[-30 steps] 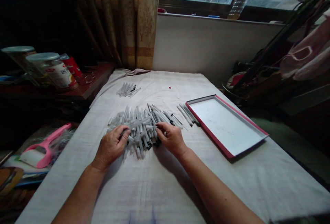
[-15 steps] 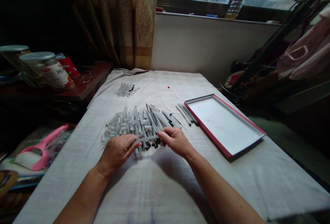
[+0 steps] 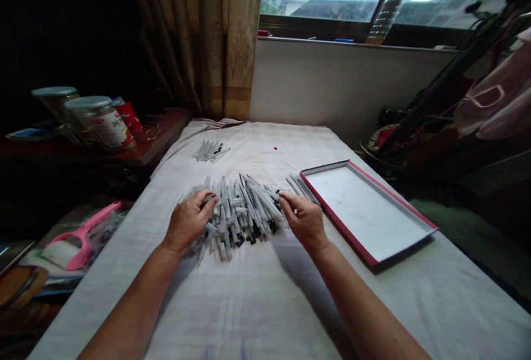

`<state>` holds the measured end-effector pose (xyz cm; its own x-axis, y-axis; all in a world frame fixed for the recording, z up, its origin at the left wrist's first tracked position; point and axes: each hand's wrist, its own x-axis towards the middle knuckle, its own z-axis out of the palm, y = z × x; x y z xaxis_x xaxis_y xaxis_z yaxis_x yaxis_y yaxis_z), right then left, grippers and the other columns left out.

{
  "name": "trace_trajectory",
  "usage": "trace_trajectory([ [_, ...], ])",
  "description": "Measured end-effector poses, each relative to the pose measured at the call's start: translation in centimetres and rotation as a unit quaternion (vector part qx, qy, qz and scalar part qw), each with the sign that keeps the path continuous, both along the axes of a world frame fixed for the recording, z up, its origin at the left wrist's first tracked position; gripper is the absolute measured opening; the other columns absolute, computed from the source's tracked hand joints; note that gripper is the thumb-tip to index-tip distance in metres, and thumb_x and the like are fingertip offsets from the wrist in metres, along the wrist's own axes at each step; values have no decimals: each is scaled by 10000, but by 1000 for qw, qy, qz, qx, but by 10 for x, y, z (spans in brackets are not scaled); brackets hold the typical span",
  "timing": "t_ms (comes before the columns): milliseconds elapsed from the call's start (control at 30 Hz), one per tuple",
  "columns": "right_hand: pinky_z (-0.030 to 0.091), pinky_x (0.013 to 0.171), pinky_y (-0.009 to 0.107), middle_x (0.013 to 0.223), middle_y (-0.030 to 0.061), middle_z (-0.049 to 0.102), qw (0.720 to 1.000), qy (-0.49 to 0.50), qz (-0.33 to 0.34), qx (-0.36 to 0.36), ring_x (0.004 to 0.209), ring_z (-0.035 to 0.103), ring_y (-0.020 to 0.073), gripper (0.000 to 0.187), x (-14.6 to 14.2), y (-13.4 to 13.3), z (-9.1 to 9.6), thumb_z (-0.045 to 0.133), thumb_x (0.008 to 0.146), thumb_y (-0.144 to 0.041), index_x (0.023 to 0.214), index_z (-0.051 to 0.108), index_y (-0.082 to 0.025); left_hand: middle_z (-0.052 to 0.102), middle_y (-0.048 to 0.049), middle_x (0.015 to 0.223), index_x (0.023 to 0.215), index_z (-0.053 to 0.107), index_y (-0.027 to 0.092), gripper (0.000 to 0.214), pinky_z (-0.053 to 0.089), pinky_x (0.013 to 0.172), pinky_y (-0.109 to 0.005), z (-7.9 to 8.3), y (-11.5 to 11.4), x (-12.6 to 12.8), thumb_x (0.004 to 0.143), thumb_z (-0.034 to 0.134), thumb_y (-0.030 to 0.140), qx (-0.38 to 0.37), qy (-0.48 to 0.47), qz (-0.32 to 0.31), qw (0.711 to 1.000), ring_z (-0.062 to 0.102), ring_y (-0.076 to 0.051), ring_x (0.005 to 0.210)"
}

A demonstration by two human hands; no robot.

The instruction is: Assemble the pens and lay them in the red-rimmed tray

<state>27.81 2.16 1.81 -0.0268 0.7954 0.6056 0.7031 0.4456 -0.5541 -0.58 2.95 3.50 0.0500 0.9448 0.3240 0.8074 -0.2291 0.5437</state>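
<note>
A big heap of grey pens with black tips [image 3: 240,210] lies on a white cloth-covered table [image 3: 257,304]. My left hand [image 3: 188,222] rests on the heap's left side, fingers curled down onto the pens. My right hand [image 3: 305,219] presses against the heap's right side, fingers bent along the pens. Whether either hand grips a single pen is unclear. A small row of pens [image 3: 302,186] lies just beyond my right hand. A second small bunch of pens [image 3: 209,151] sits further back on the left.
A shallow white box lid with a red rim [image 3: 369,213] lies right of the heap. A tiny red bit [image 3: 275,148] sits on the cloth. Jars [image 3: 102,122] stand on a wooden side table at left; a pink tool [image 3: 83,233] lies below. Window and curtain are behind.
My hands have spread apart from the heap's front to its left and right sides. The single pen held between them half a second ago is no longer held up.
</note>
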Motion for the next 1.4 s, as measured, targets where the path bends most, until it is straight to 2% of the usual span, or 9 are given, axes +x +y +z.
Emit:
trace_trajectory([
  [100, 462, 698, 270, 823, 90, 746, 991, -128, -42, 6, 755, 679, 197, 251, -21, 0, -14, 520, 932, -281, 1004, 740, -185, 692, -102, 1032, 1098, 665, 180, 324, 470, 778, -324, 1, 9, 19, 949, 435, 353, 38, 185, 1, 982, 644, -242, 915],
  [267, 423, 698, 272, 849, 80, 731, 972, -228, -40, -33, 798, 658, 202, 258, -31, -7, -11, 520, 943, -335, 1026, 732, -213, 673, -133, 985, 1176, 659, 152, 344, 466, 783, -389, -4, 18, 36, 933, 495, 332, 54, 335, 14, 941, 631, -303, 930],
  [433, 429, 720, 264, 971, 76, 722, 957, -232, -105, -136, 883, 667, 197, 301, 6, 0, 6, 444, 973, -340, 1010, 721, -227, 657, -126, 982, 1208, 633, 179, 366, 461, 787, -391, -12, 14, 33, 938, 475, 368, 96, 317, 15, 943, 614, -293, 932],
  [600, 468, 697, 311, 1034, 134, 710, 881, -300, -201, -304, 883, 694, 256, 272, 46, 11, 5, 492, 926, -322, 1027, 699, -178, 659, -120, 1001, 1203, 623, 196, 367, 477, 800, -396, -24, 2, 16, 953, 423, 376, 133, 267, 9, 955, 612, -281, 928],
  [767, 487, 727, 323, 1075, 168, 699, 870, -310, -206, -322, 919, 698, 269, 302, 50, 16, -3, 465, 937, -328, 1027, 692, -151, 646, -117, 1032, 1214, 599, 167, 347, 483, 830, -387, -34, -19, 13, 966, 419, 331, 197, 207, -1, 958, 615, -269, 947],
  [933, 474, 731, 287, 978, 125, 739, 923, -163, -195, -288, 860, 697, 219, 272, 45, 4, -1, 451, 945, -304, 1012, 684, -179, 639, -107, 1087, 1218, 587, 179, 297, 467, 889, -368, -29, -45, 40, 960, 469, 266, 243, 179, -56, 952, 603, -247, 1004],
  [1100, 463, 666, 252, 730, 31, 716, 973, 22, 54, -222, 673, 649, 157, 193, 23, -30, 1, 532, 877, -300, 868, 694, -197, 553, -155, 1320, 1264, 558, 201, 331, 381, 1011, -438, -16, -56, 68, 935, 525, 216, 302, 186, -76, 932, 496, -297, 1253],
  [1200, 463, 582, 250, 693, 19, 691, 956, 137, 139, -218, 583, 598, 135, 192, 8, -39, -3, 566, 834, -329, 837, 703, -194, 627, -134, 1228, 1211, 581, 205, 275, 344, 1024, -473, -15, -54, 69, 946, 525, 253, 292, 204, -98, 929, 565, -283, 1162],
  [1400, 451, 479, 247, 599, 8, 645, 874, 370, 165, -268, 499, 536, 114, 264, -1, -34, -9, 706, 709, -431, 775, 697, -176, 687, -62, 888, 1022, 615, 180, 251, 434, 835, -380, -27, -56, 60, 973, 465, 375, 223, 219, -145, 939, 611, -218, 816],
])
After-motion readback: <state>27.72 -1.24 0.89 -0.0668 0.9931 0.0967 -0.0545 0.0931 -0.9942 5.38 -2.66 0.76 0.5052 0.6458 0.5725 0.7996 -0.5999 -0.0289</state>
